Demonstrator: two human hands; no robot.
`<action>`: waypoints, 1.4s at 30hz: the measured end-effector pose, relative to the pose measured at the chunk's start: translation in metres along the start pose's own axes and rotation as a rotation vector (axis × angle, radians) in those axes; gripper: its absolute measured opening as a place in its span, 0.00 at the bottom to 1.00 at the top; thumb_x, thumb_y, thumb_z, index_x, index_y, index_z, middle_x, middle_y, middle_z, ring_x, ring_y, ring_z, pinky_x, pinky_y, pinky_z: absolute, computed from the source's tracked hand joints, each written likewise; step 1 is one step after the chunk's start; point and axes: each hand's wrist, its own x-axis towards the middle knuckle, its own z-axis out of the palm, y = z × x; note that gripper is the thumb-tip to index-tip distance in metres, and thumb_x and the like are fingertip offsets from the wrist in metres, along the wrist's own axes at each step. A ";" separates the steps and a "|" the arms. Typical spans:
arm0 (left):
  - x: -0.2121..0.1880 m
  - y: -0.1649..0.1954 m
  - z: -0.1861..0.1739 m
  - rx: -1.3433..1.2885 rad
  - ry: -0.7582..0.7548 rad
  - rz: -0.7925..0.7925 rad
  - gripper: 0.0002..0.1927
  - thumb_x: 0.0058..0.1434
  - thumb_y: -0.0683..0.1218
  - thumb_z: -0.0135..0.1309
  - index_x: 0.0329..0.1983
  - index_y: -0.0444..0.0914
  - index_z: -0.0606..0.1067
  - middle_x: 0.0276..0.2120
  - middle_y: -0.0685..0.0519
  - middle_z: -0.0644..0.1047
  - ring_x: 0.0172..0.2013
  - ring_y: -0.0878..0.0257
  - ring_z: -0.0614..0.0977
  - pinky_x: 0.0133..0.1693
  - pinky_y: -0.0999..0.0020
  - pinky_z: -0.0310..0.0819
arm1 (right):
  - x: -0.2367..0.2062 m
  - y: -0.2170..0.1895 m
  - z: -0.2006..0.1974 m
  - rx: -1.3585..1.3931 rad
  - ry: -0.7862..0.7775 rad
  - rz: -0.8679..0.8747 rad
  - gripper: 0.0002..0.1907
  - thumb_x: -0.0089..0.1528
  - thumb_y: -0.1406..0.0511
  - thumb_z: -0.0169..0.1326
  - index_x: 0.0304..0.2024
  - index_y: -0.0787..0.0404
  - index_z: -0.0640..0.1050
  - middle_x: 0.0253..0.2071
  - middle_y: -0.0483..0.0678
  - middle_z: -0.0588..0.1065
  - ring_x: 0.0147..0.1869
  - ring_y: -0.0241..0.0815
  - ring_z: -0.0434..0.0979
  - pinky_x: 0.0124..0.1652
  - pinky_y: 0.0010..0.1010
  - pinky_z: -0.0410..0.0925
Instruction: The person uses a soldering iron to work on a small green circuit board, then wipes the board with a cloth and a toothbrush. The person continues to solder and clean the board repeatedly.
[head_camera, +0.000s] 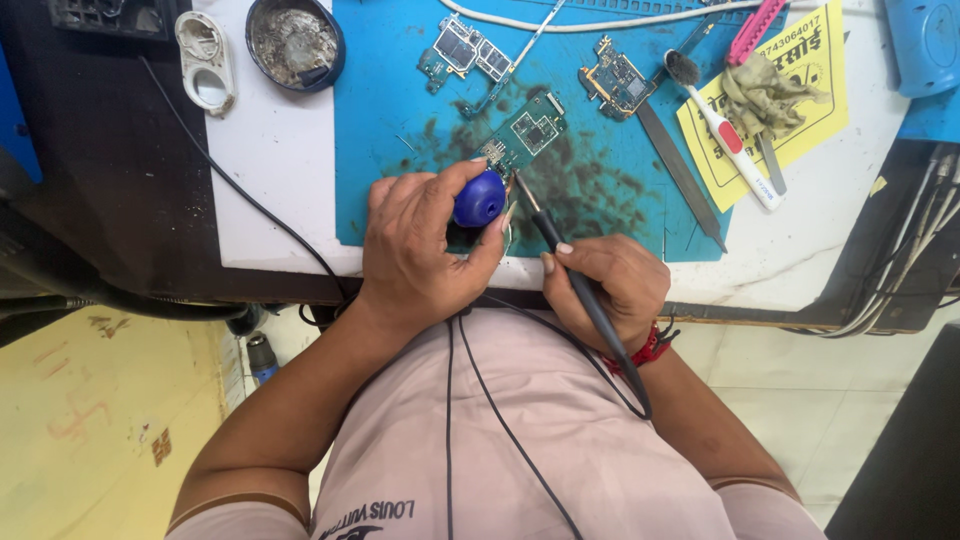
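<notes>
Circuit board (528, 136) flat on blue mat (385, 150); right hand (610, 285) grips soldering iron (575, 275) pen-style, tip at board's near edge; left hand (420, 250) closed round blue bulb (481, 198) beside it.

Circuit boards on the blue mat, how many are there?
3: one circuit board by the soldering iron tip, one at upper left, one at upper right. None seem hidden.

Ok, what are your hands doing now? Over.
Left hand gripping blue bulb tool. Right hand holding soldering iron, tip at green circuit board. Nothing blocking it.
</notes>
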 end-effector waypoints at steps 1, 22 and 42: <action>0.000 0.000 0.001 0.000 -0.001 0.001 0.27 0.60 0.46 0.66 0.60 0.37 0.71 0.43 0.51 0.79 0.44 0.56 0.79 0.51 0.58 0.65 | 0.000 0.000 0.000 0.004 0.006 0.004 0.12 0.55 0.76 0.67 0.37 0.64 0.77 0.32 0.52 0.79 0.32 0.45 0.80 0.33 0.31 0.70; 0.000 0.000 0.000 -0.007 -0.002 0.001 0.27 0.60 0.46 0.67 0.60 0.36 0.71 0.43 0.51 0.79 0.44 0.57 0.80 0.51 0.58 0.65 | 0.001 -0.001 0.000 0.005 0.011 0.010 0.11 0.56 0.76 0.67 0.37 0.64 0.77 0.32 0.52 0.79 0.32 0.44 0.80 0.32 0.30 0.70; 0.000 0.000 0.001 -0.006 -0.002 -0.005 0.27 0.60 0.46 0.67 0.60 0.37 0.71 0.42 0.52 0.79 0.44 0.57 0.79 0.51 0.58 0.65 | 0.002 -0.001 0.000 0.003 0.011 0.027 0.11 0.56 0.76 0.67 0.37 0.65 0.78 0.32 0.52 0.79 0.31 0.43 0.80 0.32 0.30 0.70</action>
